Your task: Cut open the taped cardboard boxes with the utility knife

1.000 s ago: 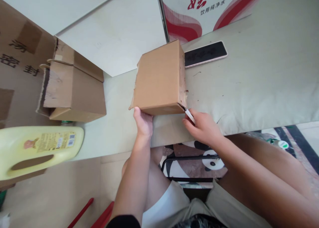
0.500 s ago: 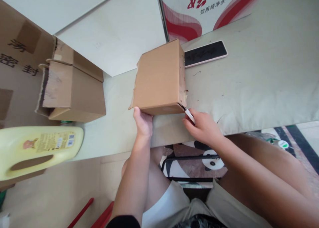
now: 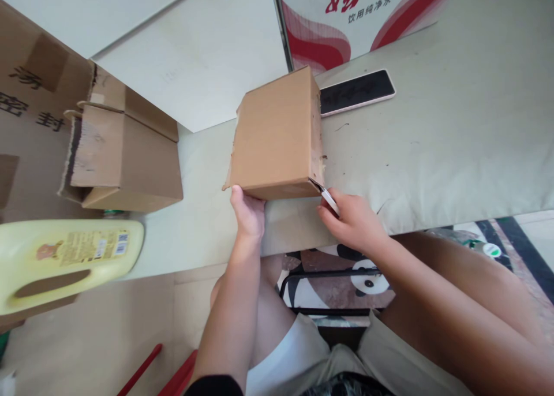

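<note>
Slitting the near edge of the plain brown cardboard box (image 3: 277,136) seems the step in hand: the right hand (image 3: 352,220) is closed around a small white-bladed cutter (image 3: 329,200), its tip at the box's near right corner, while the left hand (image 3: 247,211) presses the near left corner, fingers curled against it. The box sits on the pale grey worktop (image 3: 433,153), a black phone (image 3: 357,92) just behind it. Drawing the blade along the seam would call for a steady brace.

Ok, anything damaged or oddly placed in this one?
Yes. The small box held by both hands has ragged, torn edges down its sides. The open carton on the floor has a frayed flap, and a yellow jug lies on its side.
</note>
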Demonstrator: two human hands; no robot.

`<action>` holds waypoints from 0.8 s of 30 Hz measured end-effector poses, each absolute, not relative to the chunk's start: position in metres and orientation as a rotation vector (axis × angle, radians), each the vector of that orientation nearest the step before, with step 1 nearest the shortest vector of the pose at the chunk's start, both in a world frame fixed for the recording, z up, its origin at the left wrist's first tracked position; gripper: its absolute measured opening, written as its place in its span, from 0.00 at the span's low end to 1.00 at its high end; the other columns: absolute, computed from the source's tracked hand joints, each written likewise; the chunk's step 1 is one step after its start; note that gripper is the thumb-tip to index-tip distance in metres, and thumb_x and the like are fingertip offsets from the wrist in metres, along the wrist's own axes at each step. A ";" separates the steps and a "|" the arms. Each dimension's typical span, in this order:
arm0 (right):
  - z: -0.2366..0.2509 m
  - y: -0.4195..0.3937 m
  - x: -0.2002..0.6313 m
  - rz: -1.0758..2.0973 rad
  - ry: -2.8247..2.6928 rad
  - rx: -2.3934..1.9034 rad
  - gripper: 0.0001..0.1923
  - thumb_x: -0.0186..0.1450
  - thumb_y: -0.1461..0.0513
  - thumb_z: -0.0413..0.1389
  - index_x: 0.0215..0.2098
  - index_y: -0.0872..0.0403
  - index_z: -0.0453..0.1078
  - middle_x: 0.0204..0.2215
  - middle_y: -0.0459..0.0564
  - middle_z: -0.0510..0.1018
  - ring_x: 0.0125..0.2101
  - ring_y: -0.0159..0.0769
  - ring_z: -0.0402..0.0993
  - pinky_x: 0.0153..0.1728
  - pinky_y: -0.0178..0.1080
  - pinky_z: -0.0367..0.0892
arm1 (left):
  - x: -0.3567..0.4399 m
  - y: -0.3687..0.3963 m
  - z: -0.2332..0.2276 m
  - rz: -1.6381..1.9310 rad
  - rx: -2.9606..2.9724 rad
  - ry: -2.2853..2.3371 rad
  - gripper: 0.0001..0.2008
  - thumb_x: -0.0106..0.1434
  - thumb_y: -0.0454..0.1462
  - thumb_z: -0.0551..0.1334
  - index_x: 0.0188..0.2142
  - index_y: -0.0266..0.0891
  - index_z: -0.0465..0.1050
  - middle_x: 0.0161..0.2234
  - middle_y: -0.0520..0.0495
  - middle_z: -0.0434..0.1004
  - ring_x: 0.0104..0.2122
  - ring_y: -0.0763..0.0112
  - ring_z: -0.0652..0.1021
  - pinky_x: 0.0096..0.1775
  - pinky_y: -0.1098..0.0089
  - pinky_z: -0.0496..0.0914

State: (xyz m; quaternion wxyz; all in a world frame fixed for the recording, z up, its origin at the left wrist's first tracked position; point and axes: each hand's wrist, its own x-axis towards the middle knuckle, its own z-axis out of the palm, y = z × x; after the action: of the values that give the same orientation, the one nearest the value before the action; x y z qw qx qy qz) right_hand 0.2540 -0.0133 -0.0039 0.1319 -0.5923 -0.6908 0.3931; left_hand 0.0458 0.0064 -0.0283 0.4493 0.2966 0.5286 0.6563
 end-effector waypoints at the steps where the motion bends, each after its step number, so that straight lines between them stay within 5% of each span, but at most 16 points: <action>1: -0.004 -0.013 0.254 1.142 -2.003 -1.719 0.09 0.65 0.54 0.46 0.33 0.51 0.62 0.23 0.48 0.71 0.25 0.38 0.66 0.29 0.39 0.53 | 0.046 0.006 -0.028 1.627 0.731 1.306 0.40 0.54 0.66 0.61 0.56 0.44 0.72 0.62 0.38 0.73 0.66 0.46 0.68 0.54 0.56 0.75; 24: -0.007 -0.013 0.253 1.150 -1.990 -1.707 0.10 0.63 0.53 0.44 0.31 0.50 0.57 0.22 0.48 0.70 0.25 0.38 0.65 0.29 0.39 0.53 | 0.047 0.006 -0.028 1.624 0.715 1.317 0.42 0.51 0.68 0.62 0.57 0.45 0.73 0.64 0.39 0.71 0.64 0.46 0.70 0.47 0.61 0.76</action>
State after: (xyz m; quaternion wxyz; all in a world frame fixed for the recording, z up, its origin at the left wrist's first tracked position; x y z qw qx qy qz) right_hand 0.2534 -0.0130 -0.0066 0.1387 -0.5906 -0.6884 0.3977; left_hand 0.0469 0.0065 -0.0283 0.4495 0.2891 0.5324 0.6565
